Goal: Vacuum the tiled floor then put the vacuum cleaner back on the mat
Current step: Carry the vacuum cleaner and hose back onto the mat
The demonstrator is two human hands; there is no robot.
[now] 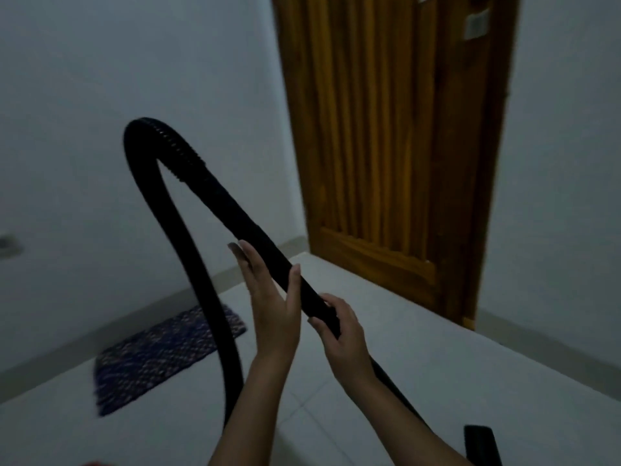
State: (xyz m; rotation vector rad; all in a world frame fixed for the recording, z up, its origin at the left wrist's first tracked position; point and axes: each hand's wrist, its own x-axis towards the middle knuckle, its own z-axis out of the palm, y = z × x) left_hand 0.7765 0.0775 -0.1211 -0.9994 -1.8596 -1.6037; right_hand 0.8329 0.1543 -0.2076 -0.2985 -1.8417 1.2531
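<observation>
My right hand (pixel 340 331) curls round the black hose (pixel 215 196) -- my left hand (pixel 273 299) lies flat against it, fingers straight -- the blurred mat (pixel 161 351), seemingly blue-patterned, lies near the wall.

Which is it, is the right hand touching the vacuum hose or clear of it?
Touching. The head view shows the right hand with its fingers curled round the black vacuum hose, with no gap between them.
</observation>
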